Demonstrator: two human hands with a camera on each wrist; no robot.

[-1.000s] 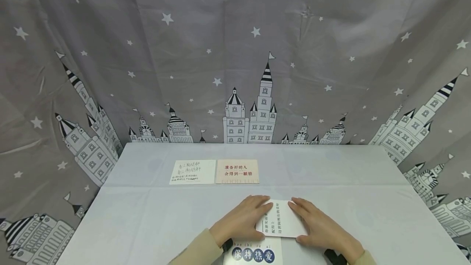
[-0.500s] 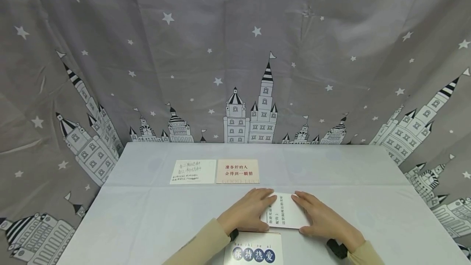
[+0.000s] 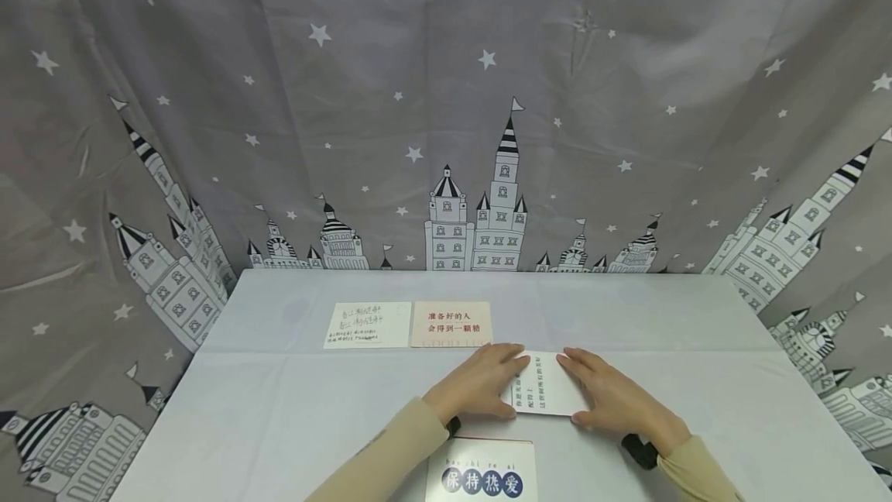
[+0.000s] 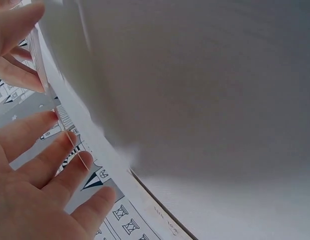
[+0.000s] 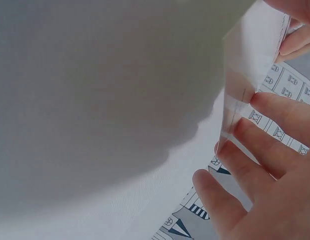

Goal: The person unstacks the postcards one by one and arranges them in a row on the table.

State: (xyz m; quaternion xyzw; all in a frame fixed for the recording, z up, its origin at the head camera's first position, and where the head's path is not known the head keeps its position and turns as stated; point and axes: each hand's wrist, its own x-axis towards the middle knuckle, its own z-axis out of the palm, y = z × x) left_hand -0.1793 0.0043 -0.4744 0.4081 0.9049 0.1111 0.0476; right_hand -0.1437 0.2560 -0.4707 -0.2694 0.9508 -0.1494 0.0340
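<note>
Between both hands is a white card [image 3: 550, 387] printed with several vertical lines of black characters. The left hand [image 3: 477, 382] holds its left edge and covers part of the print; the right hand [image 3: 616, 395] holds the opposite edge. In the right wrist view the card [image 5: 250, 60] looks thin and is seen from its side, raised off the cloth, with fingertips [image 5: 245, 127] against it. Fingers [image 4: 44, 150] of the left hand touch the other edge in the left wrist view. A card with blue circles [image 3: 482, 465] lies nearer the body.
Farther back on the white table [image 3: 251, 409], a handwritten card [image 3: 368, 325] and a cream card with red characters [image 3: 451, 324] lie side by side. A grey curtain [image 3: 348, 84] printed with castles and stars hangs behind the table.
Both hands have carried the white card forward and slightly right, off the blue-circle card, which now shows more fully. The two back cards stay where they were.
</note>
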